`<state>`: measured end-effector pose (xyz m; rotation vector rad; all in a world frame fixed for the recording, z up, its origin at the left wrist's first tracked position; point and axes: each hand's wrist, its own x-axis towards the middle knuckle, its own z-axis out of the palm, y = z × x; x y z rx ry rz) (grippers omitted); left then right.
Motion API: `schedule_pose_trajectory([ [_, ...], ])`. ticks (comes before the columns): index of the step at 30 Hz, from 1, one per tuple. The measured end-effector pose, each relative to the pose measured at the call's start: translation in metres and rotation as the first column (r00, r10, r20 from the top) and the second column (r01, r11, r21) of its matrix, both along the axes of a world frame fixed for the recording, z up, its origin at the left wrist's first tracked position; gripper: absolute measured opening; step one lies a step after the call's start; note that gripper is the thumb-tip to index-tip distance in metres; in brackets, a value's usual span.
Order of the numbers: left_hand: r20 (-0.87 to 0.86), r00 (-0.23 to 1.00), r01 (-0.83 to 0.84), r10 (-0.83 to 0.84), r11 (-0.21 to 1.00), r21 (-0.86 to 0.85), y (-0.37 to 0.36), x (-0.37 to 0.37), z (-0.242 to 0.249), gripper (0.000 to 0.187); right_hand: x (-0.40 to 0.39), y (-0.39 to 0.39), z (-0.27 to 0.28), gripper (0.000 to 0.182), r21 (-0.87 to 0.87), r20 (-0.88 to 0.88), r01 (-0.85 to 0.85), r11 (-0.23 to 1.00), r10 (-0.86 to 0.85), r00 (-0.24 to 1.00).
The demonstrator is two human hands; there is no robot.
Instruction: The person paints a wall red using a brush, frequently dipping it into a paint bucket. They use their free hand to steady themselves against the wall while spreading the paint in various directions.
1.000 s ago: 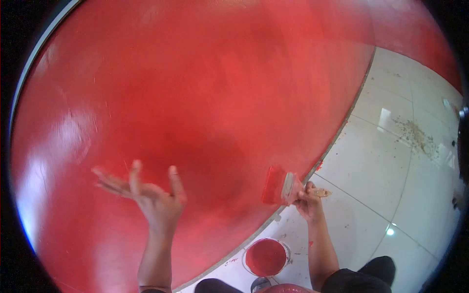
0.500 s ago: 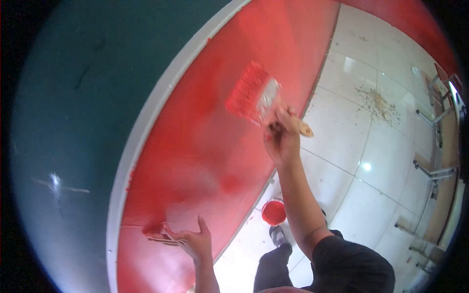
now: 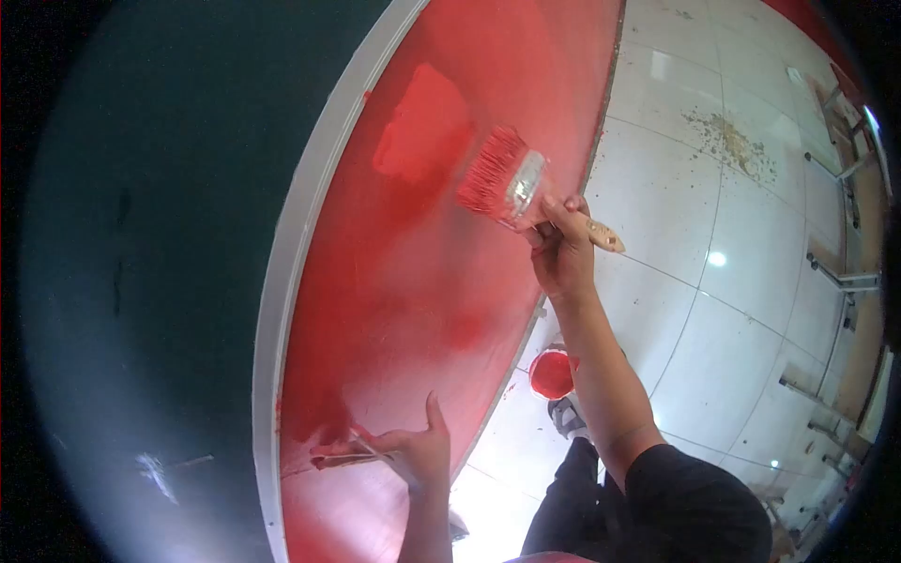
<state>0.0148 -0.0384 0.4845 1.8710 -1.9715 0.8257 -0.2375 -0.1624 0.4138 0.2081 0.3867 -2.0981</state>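
Observation:
In my right hand (image 3: 561,249) is a wide paintbrush (image 3: 499,176) with red-coated bristles, a pale metal band and a wooden handle, gripped near the band. Its bristles point up and left across the red wall (image 3: 413,272). A brighter, wet-looking red patch (image 3: 424,122) lies on the wall just above and left of the brush. Lower down, my left hand (image 3: 413,455) is open at the wall, thumb up and fingers stretched left. Red paint marks its fingertips. A small bucket of red paint (image 3: 552,374) stands on the floor near my foot.
A pale raised trim (image 3: 282,310) divides the red wall from a dark green panel (image 3: 160,263). White floor tiles (image 3: 676,216) run along the wall's base, with scattered debris (image 3: 732,145) on them. Furniture with metal legs (image 3: 845,277) lines the right side.
The brighter red patch has appeared on the upper wall. My right hand with the paintbrush has shifted slightly right and down it. The camera view has shifted; my left hand stays open low at the wall.

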Motion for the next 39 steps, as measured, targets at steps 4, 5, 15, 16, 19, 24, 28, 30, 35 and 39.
schedule_pose_trajectory([
  [4, 0.007, 0.997, -0.077, 0.077, 0.996, 0.052, -0.041, -0.046, 0.01, 0.134, -0.004, -0.022, 0.076, 0.025, -0.255, 0.013, -0.048, 0.966, 0.053, 0.999],
  [5, -0.026, 0.974, -0.222, 0.226, 0.97, 0.101, -0.049, -0.053, 0.008, 0.136, -0.004, -0.031, 0.091, 0.024, -0.225, 0.036, -0.061, 0.972, 0.071, 0.997],
  [15, 0.142, 0.927, -0.356, 0.348, 0.934, 0.041, -0.064, -0.05, 0.0, 0.144, -0.018, -0.026, 0.056, 0.027, -0.152, 0.056, -0.055, 0.987, 0.065, 0.996],
  [16, 0.176, 0.911, -0.381, 0.372, 0.924, 0.017, -0.064, -0.046, -0.004, 0.142, -0.024, -0.033, 0.076, 0.027, -0.24, 0.026, -0.063, 0.969, 0.072, 0.997],
  [19, 0.177, 0.91, -0.383, 0.374, 0.923, 0.021, -0.065, -0.052, -0.001, 0.141, -0.025, -0.058, 0.096, 0.026, -0.283, 0.042, -0.104, 0.953, 0.121, 0.992],
  [24, 0.167, 0.933, -0.327, 0.319, 0.945, 0.022, -0.066, -0.053, 0.003, 0.142, -0.02, -0.048, 0.057, 0.029, -0.251, 0.103, -0.139, 0.958, 0.17, 0.98],
  [28, 0.192, 0.925, -0.338, 0.328, 0.941, 0.018, -0.066, -0.053, 0.001, 0.141, -0.026, -0.047, 0.081, 0.027, -0.268, 0.077, -0.105, 0.958, 0.13, 0.989],
  [30, 0.183, 0.916, -0.367, 0.357, 0.93, 0.02, -0.066, -0.052, -0.001, 0.141, -0.023, -0.058, 0.093, 0.028, -0.366, 0.059, -0.106, 0.925, 0.136, 0.989],
  [35, 0.245, 0.882, -0.409, 0.402, 0.912, -0.026, -0.066, -0.043, -0.007, 0.139, -0.013, -0.056, 0.077, 0.027, -0.244, 0.106, -0.155, 0.957, 0.186, 0.977],
  [39, 0.262, 0.892, -0.374, 0.369, 0.927, -0.034, -0.065, -0.046, -0.005, 0.139, -0.016, -0.049, 0.079, 0.027, -0.25, 0.108, -0.122, 0.961, 0.153, 0.982],
])
